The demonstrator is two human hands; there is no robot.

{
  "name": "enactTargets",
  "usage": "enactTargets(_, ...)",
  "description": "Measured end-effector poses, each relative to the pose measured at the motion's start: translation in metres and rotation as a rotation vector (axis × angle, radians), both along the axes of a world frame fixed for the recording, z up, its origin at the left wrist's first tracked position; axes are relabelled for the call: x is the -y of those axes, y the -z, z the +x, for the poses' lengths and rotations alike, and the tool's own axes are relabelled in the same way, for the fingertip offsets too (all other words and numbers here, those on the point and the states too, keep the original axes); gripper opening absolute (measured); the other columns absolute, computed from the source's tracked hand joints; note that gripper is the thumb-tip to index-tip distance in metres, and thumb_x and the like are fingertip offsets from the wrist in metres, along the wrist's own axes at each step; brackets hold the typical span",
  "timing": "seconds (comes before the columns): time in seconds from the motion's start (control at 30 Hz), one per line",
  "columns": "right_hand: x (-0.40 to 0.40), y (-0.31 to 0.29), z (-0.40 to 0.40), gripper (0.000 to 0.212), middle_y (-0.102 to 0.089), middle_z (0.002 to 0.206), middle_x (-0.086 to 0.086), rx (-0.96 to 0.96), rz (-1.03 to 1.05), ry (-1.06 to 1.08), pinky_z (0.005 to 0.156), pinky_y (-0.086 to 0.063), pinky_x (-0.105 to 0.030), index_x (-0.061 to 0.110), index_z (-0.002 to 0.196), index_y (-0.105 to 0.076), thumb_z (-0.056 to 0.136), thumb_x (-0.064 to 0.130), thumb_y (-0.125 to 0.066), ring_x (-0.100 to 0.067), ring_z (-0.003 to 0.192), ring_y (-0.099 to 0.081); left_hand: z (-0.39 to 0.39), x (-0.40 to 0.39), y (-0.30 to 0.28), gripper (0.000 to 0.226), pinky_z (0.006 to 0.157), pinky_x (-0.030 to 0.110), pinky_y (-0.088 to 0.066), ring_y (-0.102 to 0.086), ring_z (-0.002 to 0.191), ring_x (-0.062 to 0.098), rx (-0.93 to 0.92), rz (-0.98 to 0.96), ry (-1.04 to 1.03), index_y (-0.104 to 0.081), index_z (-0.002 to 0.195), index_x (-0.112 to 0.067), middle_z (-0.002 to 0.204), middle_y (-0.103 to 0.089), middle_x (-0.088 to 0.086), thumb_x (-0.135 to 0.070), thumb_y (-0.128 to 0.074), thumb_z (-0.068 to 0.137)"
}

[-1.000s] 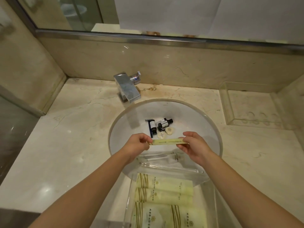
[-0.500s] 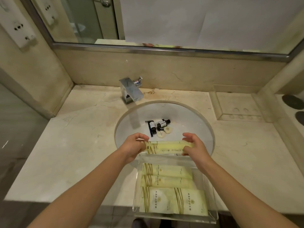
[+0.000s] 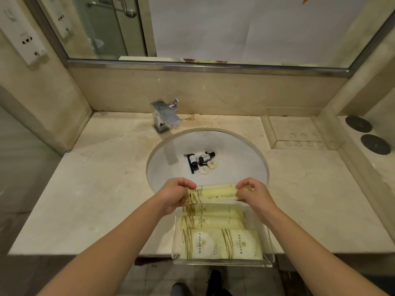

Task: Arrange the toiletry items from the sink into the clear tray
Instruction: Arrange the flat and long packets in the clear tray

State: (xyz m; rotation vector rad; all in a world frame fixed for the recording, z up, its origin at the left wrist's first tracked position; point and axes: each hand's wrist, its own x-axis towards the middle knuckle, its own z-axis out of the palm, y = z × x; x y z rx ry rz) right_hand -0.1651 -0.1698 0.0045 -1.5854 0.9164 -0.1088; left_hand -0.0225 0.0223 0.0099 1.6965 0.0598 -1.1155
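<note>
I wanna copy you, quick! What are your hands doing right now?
Left hand: pinching the left end of the yellow packet.
Right hand: pinching its right end.

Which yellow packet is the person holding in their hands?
The narrow yellow packet farthest from the person, at the clear tray's sink end. The left hand and right hand pinch its two ends; the other packets lie flat in the tray, untouched.

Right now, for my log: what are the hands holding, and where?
A pale yellow packet, pinched at its two ends: left hand on one, right hand on the other.
</note>
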Motion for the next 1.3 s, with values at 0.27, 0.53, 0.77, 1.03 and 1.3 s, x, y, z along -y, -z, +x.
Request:
enactTargets(0.27, 0.003, -0.007, -0.017, 0.03, -0.067, 0.103, -0.023, 0.142, 0.512, 0.128, 0.083, -0.057, -0.025, -0.006, 0.11, -0.06, 0.081, -0.015, -0.061, -0.028, 0.093, -0.066, -0.007, -0.005, 0.0, 0.04, 0.057, 0.027, -0.061, -0.068, 0.083, 0.032, -0.075, -0.027, -0.121, -0.065, 0.092, 0.0, 0.118, -0.054, 0.022, 0.021, -0.032, 0.085)
enactTargets(0.53, -0.003, -0.003, -0.022, 0.011, -0.06, 0.083, -0.007, 0.058, 0.248, 0.085, 0.068, -0.058, -0.026, 0.0, 0.089, -0.066, 0.09, 0.011, -0.064, -0.017, 0.067, -0.062, -0.016, -0.008, -0.003, 0.039, 0.055, 0.024, -0.058, -0.063, 0.079, 0.023, -0.073, -0.048, -0.069, -0.065, 0.087, -0.004, 0.1, -0.066, 0.015, 0.019, -0.032, 0.085)
enactTargets(0.77, -0.008, -0.004, -0.019, 0.023, -0.055, 0.068, -0.004, -0.107, -0.072, -0.003, 0.057, -0.046, -0.033, 0.006, 0.08, -0.06, 0.092, 0.026, -0.057, -0.018, 0.057, -0.051, -0.02, -0.014, -0.001, 0.041, 0.072, 0.035, -0.057, -0.064, 0.08, 0.022, -0.038, -0.011, 0.063, -0.057, 0.098, -0.01, 0.098, -0.065, 0.01, 0.019, -0.035, 0.08)
enactTargets(1.03, -0.011, 0.004, -0.029, 0.024, -0.058, 0.069, -0.005, -0.201, -0.124, -0.047, 0.064, -0.05, -0.038, 0.005, 0.082, -0.062, 0.09, 0.027, -0.059, -0.022, 0.061, -0.055, -0.02, -0.021, 0.006, 0.028, 0.071, 0.033, -0.057, -0.065, 0.075, 0.018, 0.451, 0.209, 0.423, -0.06, 0.098, -0.016, 0.084, -0.07, 0.004, 0.003, -0.061, 0.078)
enactTargets(1.3, -0.013, 0.011, -0.038, 0.02, -0.062, 0.068, -0.007, -0.277, -0.18, -0.097, 0.067, -0.057, -0.043, 0.014, 0.075, -0.058, 0.09, 0.027, -0.059, -0.024, 0.058, -0.061, -0.028, -0.027, 0.013, 0.048, 0.076, 0.032, -0.056, -0.062, 0.076, 0.012, 0.773, 0.309, 0.649, -0.051, 0.121, -0.019, 0.077, -0.065, -0.005, -0.002, -0.063, 0.078)
